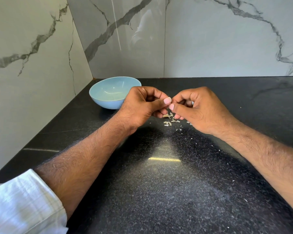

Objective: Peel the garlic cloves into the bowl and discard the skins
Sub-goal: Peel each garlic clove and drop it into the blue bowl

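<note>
Single view, head-worn, wide-angle. Camera sits above the near edge of the black countertop point(176, 191), pitched forward and down. Both forearms enter from the bottom corners, at 7 and 4 o'clock, and converge just above frame centre, so the working zone is close to the lens. Marble-look wall point(226, 39) fills the upper part at 12 o'clock; its corner seam runs toward 11 o'clock. Straight edges bow near the borders. No second view; nothing shared.
</note>
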The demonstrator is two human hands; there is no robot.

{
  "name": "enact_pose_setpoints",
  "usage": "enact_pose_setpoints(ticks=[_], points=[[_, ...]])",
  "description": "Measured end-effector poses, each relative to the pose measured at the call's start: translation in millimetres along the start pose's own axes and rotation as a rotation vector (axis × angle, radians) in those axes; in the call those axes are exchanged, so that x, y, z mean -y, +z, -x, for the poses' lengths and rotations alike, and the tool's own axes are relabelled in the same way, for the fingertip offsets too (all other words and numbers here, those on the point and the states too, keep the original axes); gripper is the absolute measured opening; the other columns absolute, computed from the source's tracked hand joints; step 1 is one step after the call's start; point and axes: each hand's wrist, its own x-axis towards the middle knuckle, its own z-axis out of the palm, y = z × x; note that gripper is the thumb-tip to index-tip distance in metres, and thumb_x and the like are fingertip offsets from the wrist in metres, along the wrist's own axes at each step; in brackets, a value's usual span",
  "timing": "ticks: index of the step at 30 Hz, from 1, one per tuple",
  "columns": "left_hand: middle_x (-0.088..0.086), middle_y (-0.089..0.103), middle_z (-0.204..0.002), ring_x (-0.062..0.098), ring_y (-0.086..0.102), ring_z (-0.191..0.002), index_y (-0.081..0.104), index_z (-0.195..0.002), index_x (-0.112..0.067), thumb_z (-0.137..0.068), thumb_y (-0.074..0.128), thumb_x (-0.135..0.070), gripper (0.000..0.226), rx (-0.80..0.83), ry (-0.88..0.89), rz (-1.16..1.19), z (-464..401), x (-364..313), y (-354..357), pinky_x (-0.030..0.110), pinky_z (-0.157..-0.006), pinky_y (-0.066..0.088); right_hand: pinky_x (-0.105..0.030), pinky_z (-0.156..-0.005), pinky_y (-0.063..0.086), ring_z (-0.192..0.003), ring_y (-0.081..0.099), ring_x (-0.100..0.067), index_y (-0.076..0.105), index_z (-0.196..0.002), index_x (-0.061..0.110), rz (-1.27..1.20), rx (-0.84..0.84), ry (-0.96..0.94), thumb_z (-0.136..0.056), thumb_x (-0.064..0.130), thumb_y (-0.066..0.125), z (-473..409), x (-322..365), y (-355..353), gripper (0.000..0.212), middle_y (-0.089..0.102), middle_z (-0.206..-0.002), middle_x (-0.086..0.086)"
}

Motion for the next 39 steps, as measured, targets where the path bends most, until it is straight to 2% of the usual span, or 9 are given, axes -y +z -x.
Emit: enact_pose_setpoints(ticks=[6,11,15,18,22,28,32,36,39], points=[[0.001,0.07,-0.076,0.013,0.062,-0.066,0.07,-0.092,-0.008,-0.104,0.066,-0.007,0.013,0.037,-0.024,-0.092,-1,1,1,0.025,-0.06,0.053,-0.056,-0.066,0.063,-0.067,0.077,-0.021,0.078,-0.091,0.023,-0.011,0.032,0.014,-0.097,0.019,0.072,-3,-4,0,0.009,0.077,-0.071,0.002],[0.0,0.062,-0.079,0.016,0.055,-0.072,0.064,-0.098,-0.012,-0.109,0.056,-0.014,0.014,0.1,0.038,-0.192,1,2,3,0.026,-0.062,0.05,-0.048,-0.064,0.065,-0.063,0.075,-0.017,0.08,-0.087,0.019,-0.056,-0.016,0.057,-0.094,0.013,0.072,-3,-4,4,0.012,0.075,-0.067,-0.001],[-0.003,0.063,-0.078,0.013,0.054,-0.07,0.063,-0.101,-0.007,-0.111,0.053,-0.008,0.014,0.115,0.033,-0.106,1,0,4,0.024,-0.063,0.049,-0.033,-0.059,0.052,-0.061,0.066,-0.023,0.078,-0.087,0.001,-0.486,0.011,0.254,-0.092,-0.003,0.069,-5,2,5,0.011,0.07,-0.07,-0.014],[-0.002,0.064,-0.079,0.012,0.054,-0.07,0.063,-0.099,-0.008,-0.104,0.057,-0.016,0.011,0.132,0.022,-0.009,1,1,6,0.024,-0.063,0.048,-0.03,-0.06,0.05,-0.064,0.063,-0.023,0.076,-0.093,-0.006,-0.665,0.101,0.374,-0.09,0.0,0.072,-4,3,-1,0.007,0.068,-0.074,-0.018],[0.001,0.064,-0.081,0.013,0.056,-0.072,0.065,-0.099,-0.008,-0.105,0.06,-0.014,0.01,0.139,0.007,0.034,0,4,2,0.025,-0.064,0.049,-0.034,-0.066,0.056,-0.069,0.068,-0.024,0.077,-0.095,-0.004,-0.574,0.085,0.361,-0.089,0.0,0.075,-5,0,-4,0.006,0.073,-0.081,-0.021],[0.001,0.069,-0.082,0.013,0.062,-0.072,0.068,-0.1,-0.006,-0.107,0.059,-0.004,0.011,0.112,0.006,-0.053,-1,5,-2,0.024,-0.064,0.053,-0.041,-0.073,0.059,-0.073,0.072,-0.029,0.079,-0.093,0.0,-0.488,0.091,0.299,-0.093,0.004,0.074,-4,0,-5,0.007,0.076,-0.085,-0.023],[0.008,0.07,-0.082,0.015,0.064,-0.072,0.069,-0.103,-0.002,-0.105,0.063,-0.003,0.006,0.12,0.025,-0.068,0,6,-3,0.025,-0.066,0.055,-0.038,-0.069,0.061,-0.072,0.074,-0.026,0.079,-0.096,0.003,-0.418,0.077,0.244,-0.092,0.019,0.078,-4,-3,-4,0.017,0.077,-0.083,-0.017],[0.014,0.069,-0.085,0.018,0.067,-0.07,0.065,-0.108,-0.002,-0.102,0.065,0.002,0.006,0.105,0.014,0.009,0,4,-2,0.026,-0.066,0.056,-0.042,-0.073,0.061,-0.073,0.074,-0.027,0.078,-0.095,0.003,-0.424,0.073,0.22,-0.089,0.014,0.08,-4,-6,-4,0.013,0.077,-0.083,-0.018],[0.016,0.071,-0.085,0.02,0.071,-0.07,0.065,-0.107,-0.002,-0.1,0.067,0.003,0.008,0.09,0.005,0.061,0,3,-3,0.027,-0.066,0.058,-0.038,-0.067,0.061,-0.069,0.073,-0.026,0.078,-0.094,0.004,-0.41,0.06,0.195,-0.09,0.011,0.08,-5,-6,-3,0.008,0.076,-0.079,-0.016]])
